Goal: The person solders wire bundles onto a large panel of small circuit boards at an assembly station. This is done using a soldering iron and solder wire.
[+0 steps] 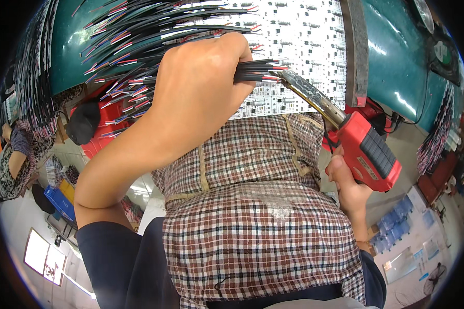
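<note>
My left hand [201, 82] is closed around a bundle of black cables [252, 71], their stripped red and white wire ends pointing right. In my right hand [348, 183] is a red soldering gun [368, 152] with a metal barrel slanting up to the left. Its tip lies close by the wire ends; whether they touch I cannot tell. Beneath them lies a white circuit board panel [307, 46] with rows of small parts. More black cables [191, 26] are attached along the panel or rest on it, fanning out to the left.
A grey metal bar [355, 51] borders the panel on the right. The table top [392, 56] is green. A small fan-like black device [443, 54] stands at the far right. Cable bundles [33, 82] hang at the left edge. Another person's arm [16, 162] shows at far left.
</note>
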`<state>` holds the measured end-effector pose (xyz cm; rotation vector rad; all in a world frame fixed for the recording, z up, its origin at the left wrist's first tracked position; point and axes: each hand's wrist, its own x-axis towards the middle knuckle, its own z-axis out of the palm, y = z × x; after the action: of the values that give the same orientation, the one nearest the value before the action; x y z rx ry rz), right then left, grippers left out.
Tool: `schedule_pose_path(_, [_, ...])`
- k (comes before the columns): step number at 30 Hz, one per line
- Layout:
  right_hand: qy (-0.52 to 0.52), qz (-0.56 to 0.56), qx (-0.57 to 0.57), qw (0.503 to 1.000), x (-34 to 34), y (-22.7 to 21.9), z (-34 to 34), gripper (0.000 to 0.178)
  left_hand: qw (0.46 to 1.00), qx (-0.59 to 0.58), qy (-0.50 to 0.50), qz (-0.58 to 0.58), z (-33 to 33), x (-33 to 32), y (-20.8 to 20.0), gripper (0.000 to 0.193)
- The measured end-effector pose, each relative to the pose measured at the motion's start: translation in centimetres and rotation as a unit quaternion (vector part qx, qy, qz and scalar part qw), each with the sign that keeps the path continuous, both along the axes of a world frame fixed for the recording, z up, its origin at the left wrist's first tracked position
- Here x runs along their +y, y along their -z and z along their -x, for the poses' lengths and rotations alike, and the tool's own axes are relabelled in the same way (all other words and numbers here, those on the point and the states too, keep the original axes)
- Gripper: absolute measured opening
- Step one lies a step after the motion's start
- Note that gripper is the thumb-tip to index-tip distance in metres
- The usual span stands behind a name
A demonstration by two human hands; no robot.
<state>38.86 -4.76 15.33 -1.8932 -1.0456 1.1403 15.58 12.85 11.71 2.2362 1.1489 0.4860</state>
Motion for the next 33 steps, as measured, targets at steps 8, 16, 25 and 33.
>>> schedule_pose_path(8, [0.043, 0.008, 0.019, 0.999, -0.1, -0.7, 0.1, 0.02, 1.0, -0.005, 0.003, -0.018, -0.1, 0.3, 0.1, 0.017])
schedule_pose_path(16, [-0.013, -0.003, 0.0, 1.0, -0.5, 0.0, -0.1, 0.022, 1.0, 0.014, 0.011, -0.009, 0.1, 0.7, -0.1, 0.02])
schedule_pose_path(25, [-0.012, -0.01, -0.007, 1.0, 0.0, -0.3, 0.1, 0.022, 1.0, 0.008, 0.007, -0.018, -0.1, 0.6, 0.0, 0.013])
schedule_pose_path(33, [0.024, 0.027, -0.013, 0.999, -0.1, -1.1, 0.5, 0.019, 1.0, 0.013, 0.016, -0.002, 0.0, 0.9, -0.1, 0.017])
